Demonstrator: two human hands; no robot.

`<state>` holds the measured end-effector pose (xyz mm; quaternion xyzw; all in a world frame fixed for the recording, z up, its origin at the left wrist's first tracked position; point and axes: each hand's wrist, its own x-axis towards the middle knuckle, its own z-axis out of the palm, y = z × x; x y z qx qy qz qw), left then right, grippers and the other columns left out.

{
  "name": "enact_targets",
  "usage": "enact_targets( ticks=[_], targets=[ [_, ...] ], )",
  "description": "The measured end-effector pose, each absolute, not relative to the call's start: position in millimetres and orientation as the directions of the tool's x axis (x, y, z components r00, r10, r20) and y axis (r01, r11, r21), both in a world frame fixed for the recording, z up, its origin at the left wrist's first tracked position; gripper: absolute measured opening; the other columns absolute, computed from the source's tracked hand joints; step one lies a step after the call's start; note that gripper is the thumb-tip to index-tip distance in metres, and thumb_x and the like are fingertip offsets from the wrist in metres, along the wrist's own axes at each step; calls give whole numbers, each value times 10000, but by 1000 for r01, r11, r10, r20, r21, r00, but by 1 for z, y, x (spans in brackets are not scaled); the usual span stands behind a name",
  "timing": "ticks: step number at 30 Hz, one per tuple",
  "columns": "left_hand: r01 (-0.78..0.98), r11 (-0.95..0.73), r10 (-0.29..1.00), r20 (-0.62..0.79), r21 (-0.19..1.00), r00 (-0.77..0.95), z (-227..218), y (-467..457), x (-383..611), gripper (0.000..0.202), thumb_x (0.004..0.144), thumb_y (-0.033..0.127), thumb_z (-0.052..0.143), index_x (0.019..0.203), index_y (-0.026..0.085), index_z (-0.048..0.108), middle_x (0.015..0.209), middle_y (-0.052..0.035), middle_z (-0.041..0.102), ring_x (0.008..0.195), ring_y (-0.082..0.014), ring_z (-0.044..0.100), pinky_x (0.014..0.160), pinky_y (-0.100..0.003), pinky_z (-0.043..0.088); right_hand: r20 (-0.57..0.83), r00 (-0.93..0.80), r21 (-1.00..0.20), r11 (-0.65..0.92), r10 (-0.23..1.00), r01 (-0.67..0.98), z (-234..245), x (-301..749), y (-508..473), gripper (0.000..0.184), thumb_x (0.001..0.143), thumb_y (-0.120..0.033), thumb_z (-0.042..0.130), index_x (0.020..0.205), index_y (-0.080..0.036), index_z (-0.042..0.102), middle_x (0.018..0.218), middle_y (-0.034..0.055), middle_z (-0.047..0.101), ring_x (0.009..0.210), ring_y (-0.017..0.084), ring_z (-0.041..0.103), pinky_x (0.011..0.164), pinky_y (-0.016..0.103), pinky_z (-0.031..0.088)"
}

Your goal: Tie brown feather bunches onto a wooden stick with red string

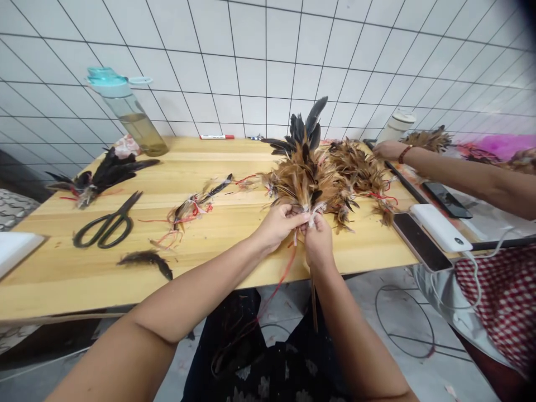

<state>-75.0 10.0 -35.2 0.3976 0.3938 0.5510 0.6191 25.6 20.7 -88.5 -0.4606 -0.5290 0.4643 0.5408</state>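
Observation:
A bundle of brown and black feathers (299, 162) points away from me over the table's front half. My left hand (280, 226) pinches its white quill ends from the left. From the right, my right hand (319, 240) closes round the same quills and a thin stick (314, 304) that runs down below the table edge. Red string (287, 268) trails from the bundle toward my lap. More brown feather bunches (360, 167) lie just to the right, some partly behind the held one. Left of my hands are a small heap of feather scraps and red string (190, 209).
Black scissors (104, 223), a loose dark feather (146, 259) and a black feather bunch (98, 173) lie at left. Behind stand a water bottle (136, 120) and a marker (215, 137). At right are phones, a power bank (441, 226) and a co-worker's arm (464, 173).

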Motion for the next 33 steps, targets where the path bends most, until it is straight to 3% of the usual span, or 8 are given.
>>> enact_targets(
  ticks=[5,12,17,19,26,33],
  targets=[
    [-338,52,998,-34,940,60,-38,6,-79,354,557,360,823,631,107,587,559,23,572,526,-71,492,574,-228,393,213,19,-975,211,977,73,-84,26,13,91,793,-222,471,799,-213,561,724,9,576,719,163,519,696,285,452],
    [-296,42,999,-34,954,33,-42,6,-82,318,542,319,817,624,117,585,598,13,599,582,-86,529,627,-232,423,297,-70,-946,303,952,117,-76,28,4,223,831,-217,476,1000,-227,620,968,61,661,928,210,587,888,360,454],
    [-232,-25,1000,25,972,-3,-38,5,-87,275,580,301,791,690,123,613,626,10,608,607,-102,537,611,-232,422,340,-143,-927,357,930,119,-67,35,1,325,831,-287,534,1145,-230,597,1161,91,629,1137,251,538,1016,421,382],
    [-209,-64,998,67,976,7,-37,4,-89,251,615,308,771,724,129,632,691,-7,646,669,-120,570,654,-240,440,330,-146,-930,348,933,122,-65,39,-1,349,814,-313,565,1154,-244,598,1114,83,643,1127,261,540,991,429,400],
    [-220,-77,992,97,972,80,-32,-1,-90,315,611,308,782,845,122,684,876,-63,712,844,-183,640,815,-305,477,310,-149,-924,335,939,187,-69,46,-7,225,843,-329,526,1036,-267,625,754,38,612,782,225,581,753,369,452],
    [-189,-94,991,111,978,81,-28,-2,-90,332,591,265,787,863,114,671,902,-70,706,876,-195,641,870,-338,469,286,-131,-941,304,949,149,-68,46,-14,170,846,-396,531,901,-260,617,698,33,558,784,221,550,653,319,434]
  ],
)
